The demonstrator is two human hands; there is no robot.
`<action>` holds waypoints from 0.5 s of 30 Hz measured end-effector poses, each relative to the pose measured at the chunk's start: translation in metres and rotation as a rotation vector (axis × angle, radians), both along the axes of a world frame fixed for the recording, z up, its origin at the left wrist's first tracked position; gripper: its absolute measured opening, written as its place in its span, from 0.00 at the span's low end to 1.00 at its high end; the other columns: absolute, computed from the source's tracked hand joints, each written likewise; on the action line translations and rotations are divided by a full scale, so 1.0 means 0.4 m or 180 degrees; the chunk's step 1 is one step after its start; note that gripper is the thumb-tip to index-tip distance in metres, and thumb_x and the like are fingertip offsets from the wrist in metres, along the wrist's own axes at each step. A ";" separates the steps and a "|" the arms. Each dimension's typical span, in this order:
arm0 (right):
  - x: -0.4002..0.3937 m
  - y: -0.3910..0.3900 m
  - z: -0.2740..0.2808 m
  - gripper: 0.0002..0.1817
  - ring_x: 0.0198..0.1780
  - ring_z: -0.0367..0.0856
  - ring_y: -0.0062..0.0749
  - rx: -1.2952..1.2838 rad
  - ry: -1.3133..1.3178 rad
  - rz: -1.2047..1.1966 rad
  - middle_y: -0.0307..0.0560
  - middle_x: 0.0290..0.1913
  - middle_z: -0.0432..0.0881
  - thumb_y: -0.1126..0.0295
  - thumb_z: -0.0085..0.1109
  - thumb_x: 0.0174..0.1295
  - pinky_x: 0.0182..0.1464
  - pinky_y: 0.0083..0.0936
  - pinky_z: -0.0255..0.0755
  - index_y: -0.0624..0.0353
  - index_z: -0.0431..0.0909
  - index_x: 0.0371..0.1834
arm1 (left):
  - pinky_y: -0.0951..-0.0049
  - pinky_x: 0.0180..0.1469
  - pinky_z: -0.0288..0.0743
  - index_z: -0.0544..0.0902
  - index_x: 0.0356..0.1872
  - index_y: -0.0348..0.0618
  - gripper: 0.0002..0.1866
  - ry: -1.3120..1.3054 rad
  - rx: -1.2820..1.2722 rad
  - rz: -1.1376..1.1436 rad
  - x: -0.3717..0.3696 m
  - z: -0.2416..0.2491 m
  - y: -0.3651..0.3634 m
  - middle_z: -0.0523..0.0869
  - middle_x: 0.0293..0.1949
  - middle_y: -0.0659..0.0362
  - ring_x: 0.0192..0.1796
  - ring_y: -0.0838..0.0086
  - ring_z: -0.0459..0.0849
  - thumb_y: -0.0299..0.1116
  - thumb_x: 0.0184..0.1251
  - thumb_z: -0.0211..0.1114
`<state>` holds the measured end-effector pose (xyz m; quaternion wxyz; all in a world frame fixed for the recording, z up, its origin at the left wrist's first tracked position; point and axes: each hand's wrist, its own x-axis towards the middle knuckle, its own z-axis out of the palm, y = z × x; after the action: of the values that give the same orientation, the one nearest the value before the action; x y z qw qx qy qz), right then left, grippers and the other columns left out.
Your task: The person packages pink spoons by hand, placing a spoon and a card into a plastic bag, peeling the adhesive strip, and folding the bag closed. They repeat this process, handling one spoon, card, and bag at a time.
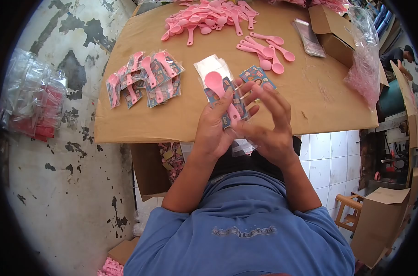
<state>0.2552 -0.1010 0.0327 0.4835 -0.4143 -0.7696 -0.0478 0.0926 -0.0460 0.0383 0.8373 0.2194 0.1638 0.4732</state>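
Centrally, above a blue shirt, the left hand (214, 125) pinches a pink spoon (222, 94) against a patterned card (228, 102), thumb on the handle. The right hand (274, 126) is beside it, fingers spread and slightly curled (a little blurred); whether its fingertips touch the card, I cannot tell. Both hands are over the near edge of the brown-covered tabletop (287, 112). Beyond them lie more patterned cards (257, 76); to the left, a cluster of bagged spoons (151, 78); farther right, a few loose spoons (269, 50); at the far side, a large pink heap (209, 18).
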 end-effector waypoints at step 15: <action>0.038 0.059 0.043 0.25 0.84 0.61 0.58 -0.0399 -0.0064 0.0422 0.52 0.80 0.72 0.80 0.65 0.60 0.80 0.49 0.60 0.41 0.90 0.59 | 0.57 0.77 0.73 0.65 0.78 0.32 0.29 -0.0271 -0.0185 -0.0625 -0.025 0.019 -0.006 0.76 0.73 0.43 0.76 0.58 0.76 0.45 0.89 0.49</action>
<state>0.2704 -0.0775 0.0500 0.4510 -0.3915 -0.8016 0.0284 0.0825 -0.0486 0.0458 0.8918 0.1897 0.1194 0.3929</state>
